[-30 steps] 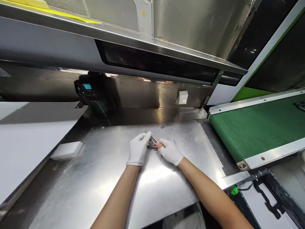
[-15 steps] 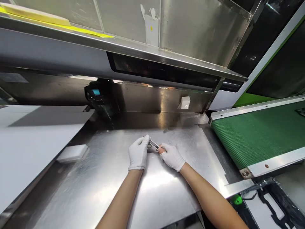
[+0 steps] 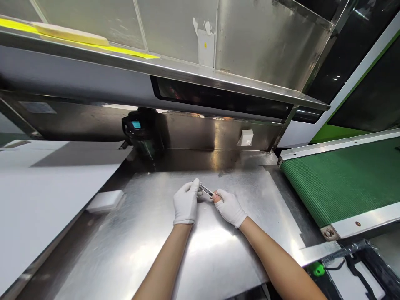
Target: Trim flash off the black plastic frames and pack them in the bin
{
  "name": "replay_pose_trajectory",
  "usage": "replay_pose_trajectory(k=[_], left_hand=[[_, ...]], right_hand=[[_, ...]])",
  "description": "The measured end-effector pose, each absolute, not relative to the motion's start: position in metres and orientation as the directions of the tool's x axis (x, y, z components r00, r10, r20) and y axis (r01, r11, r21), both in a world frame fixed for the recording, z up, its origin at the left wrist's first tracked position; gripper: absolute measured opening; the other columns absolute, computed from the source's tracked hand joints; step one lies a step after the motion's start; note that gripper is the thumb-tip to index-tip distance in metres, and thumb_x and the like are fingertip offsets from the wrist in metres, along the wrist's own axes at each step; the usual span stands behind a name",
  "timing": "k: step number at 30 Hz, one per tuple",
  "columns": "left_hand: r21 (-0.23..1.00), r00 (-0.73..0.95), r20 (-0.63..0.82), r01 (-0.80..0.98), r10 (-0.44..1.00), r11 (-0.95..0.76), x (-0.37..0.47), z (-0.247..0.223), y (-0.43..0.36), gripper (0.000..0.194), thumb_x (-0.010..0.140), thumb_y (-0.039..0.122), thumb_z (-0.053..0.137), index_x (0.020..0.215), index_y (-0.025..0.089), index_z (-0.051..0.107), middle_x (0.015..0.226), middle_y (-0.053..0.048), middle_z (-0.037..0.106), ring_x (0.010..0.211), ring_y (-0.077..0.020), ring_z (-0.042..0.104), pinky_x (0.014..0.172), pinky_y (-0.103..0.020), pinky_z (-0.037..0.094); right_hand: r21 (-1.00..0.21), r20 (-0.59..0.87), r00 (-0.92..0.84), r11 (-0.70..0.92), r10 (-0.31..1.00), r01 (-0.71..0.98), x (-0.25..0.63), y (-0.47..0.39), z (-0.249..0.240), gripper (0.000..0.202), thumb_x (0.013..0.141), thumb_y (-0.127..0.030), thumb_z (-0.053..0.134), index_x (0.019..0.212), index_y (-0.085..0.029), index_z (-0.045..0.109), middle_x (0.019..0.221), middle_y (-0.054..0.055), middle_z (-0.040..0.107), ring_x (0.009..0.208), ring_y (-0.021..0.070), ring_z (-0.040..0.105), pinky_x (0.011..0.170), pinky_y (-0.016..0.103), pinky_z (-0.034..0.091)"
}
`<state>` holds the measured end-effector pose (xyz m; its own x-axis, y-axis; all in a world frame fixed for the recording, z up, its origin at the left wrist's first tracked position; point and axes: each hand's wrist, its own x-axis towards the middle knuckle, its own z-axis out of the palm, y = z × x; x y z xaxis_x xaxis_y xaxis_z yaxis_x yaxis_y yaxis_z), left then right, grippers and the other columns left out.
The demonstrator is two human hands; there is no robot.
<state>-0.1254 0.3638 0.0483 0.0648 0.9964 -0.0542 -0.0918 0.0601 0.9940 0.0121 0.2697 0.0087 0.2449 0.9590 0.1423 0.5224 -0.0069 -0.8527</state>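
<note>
A slim silver-and-dark metal piece (image 3: 206, 191), perhaps a small knife, slants between both hands above a shiny metal tabletop (image 3: 150, 233); its exact kind is too small to make out. My left hand (image 3: 186, 204), in a white glove, is closed with thumb and fingers pinching its upper left end. White-gloved too, my right hand (image 3: 229, 207) grips the lower right end, the bare thumb tip showing at the glove's opening. The fingers partly cover both ends of the piece.
A white block (image 3: 106, 201) lies on the left beside a large white sheet (image 3: 40, 200). Behind stands a dark lidded container (image 3: 142, 133) under a metal shelf (image 3: 187, 71). To the right runs a green conveyor belt (image 3: 343, 175); a small white block (image 3: 246, 137) is at the back panel.
The whole view has shifted, so the surroundings appear farther right and slightly lower. Both hands keep their hold on the metal piece, with only a slight change in the left fingers.
</note>
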Motion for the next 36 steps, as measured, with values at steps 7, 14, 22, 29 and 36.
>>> replay_pose_trajectory(k=[7, 14, 22, 29, 36], left_hand=[[0.995, 0.073, -0.034, -0.093, 0.997, 0.041, -0.1259, 0.0462, 0.3647, 0.058, 0.069, 0.075, 0.082, 0.076, 0.018, 0.075, 0.065, -0.003, 0.067, 0.062, -0.0191, 0.063, 0.056, -0.028, 0.051], [0.996, 0.081, -0.027, -0.087, 0.996, 0.034, -0.1268, 0.0429, 0.3668, 0.06, 0.07, 0.077, 0.082, 0.074, 0.018, 0.073, 0.063, -0.003, 0.066, 0.062, -0.019, 0.063, 0.057, -0.027, 0.05], [0.995, 0.091, -0.04, -0.093, 0.995, 0.048, -0.126, 0.0432, 0.3669, 0.058, 0.068, 0.076, 0.082, 0.072, 0.019, 0.072, 0.066, -0.003, 0.067, 0.063, -0.0189, 0.062, 0.058, -0.027, 0.049], [0.993, 0.092, -0.05, -0.105, 0.994, 0.06, -0.1266, 0.045, 0.3672, 0.059, 0.066, 0.076, 0.083, 0.073, 0.018, 0.073, 0.067, -0.002, 0.066, 0.063, -0.0182, 0.062, 0.058, -0.027, 0.048], [0.988, 0.128, -0.065, -0.132, 0.99, 0.082, -0.1242, 0.0491, 0.3638, 0.055, 0.066, 0.073, 0.084, 0.07, 0.019, 0.071, 0.059, 0.0, 0.061, 0.057, -0.0175, 0.058, 0.054, -0.028, 0.048]], right_hand=[[-0.873, 0.161, 0.273, 0.008, 0.948, 0.487, 0.012, 0.2691, 0.007, 0.024, 0.11, -0.042, 0.051, 0.109, -0.024, 0.068, 0.094, 0.001, 0.071, 0.09, 0.0209, 0.065, 0.083, 0.029, 0.048], [-0.9, 0.169, 0.236, 0.052, 0.957, 0.433, 0.0153, 0.2692, 0.0123, 0.034, 0.108, -0.036, 0.052, 0.131, -0.024, 0.074, 0.11, 0.003, 0.079, 0.102, 0.0216, 0.069, 0.095, 0.031, 0.053], [-0.916, 0.154, 0.274, 0.034, 0.949, 0.399, 0.0151, 0.2724, 0.0057, 0.034, 0.108, -0.037, 0.053, 0.129, -0.023, 0.075, 0.113, 0.004, 0.081, 0.101, 0.0223, 0.069, 0.096, 0.033, 0.053], [-0.908, 0.165, 0.266, 0.04, 0.95, 0.417, 0.0142, 0.2707, 0.0061, 0.031, 0.109, -0.036, 0.053, 0.128, -0.024, 0.075, 0.115, 0.004, 0.081, 0.106, 0.022, 0.071, 0.098, 0.032, 0.054], [-0.883, 0.147, 0.231, 0.022, 0.962, 0.47, 0.007, 0.2676, 0.0052, 0.023, 0.108, -0.033, 0.06, 0.127, -0.029, 0.072, 0.113, 0.002, 0.082, 0.103, 0.0227, 0.073, 0.094, 0.031, 0.054]])
